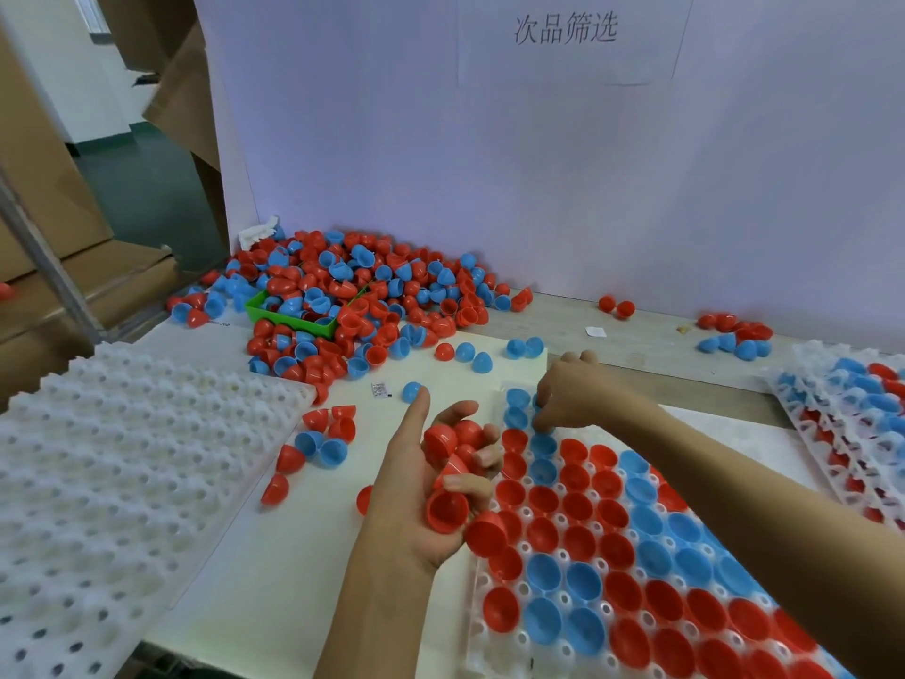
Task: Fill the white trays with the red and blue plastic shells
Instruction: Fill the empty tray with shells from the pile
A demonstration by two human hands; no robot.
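Looks like a small factory sorting bench: cardboard boxes (54,198) stacked at the left, white backboard (489,164) with a printed Chinese sign (565,29), huge heap of plastic shells (352,291), moulded white trays (122,458) laid out.

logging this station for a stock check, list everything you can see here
loose shells: large pile, red and blue, far left of table by the wall
green bin: one, buried in the pile
small shell cluster: red and blue, far right of table
empty trays: white, stacked at left
tray being filled: one, white, centre, holding red and blue shells
filled trays: white, stacked at right edge
paper sign: one, white, on the wall
cardboard boxes: brown, far left
left hand: holds several red shells
right hand: fingertips down at the tray's far end
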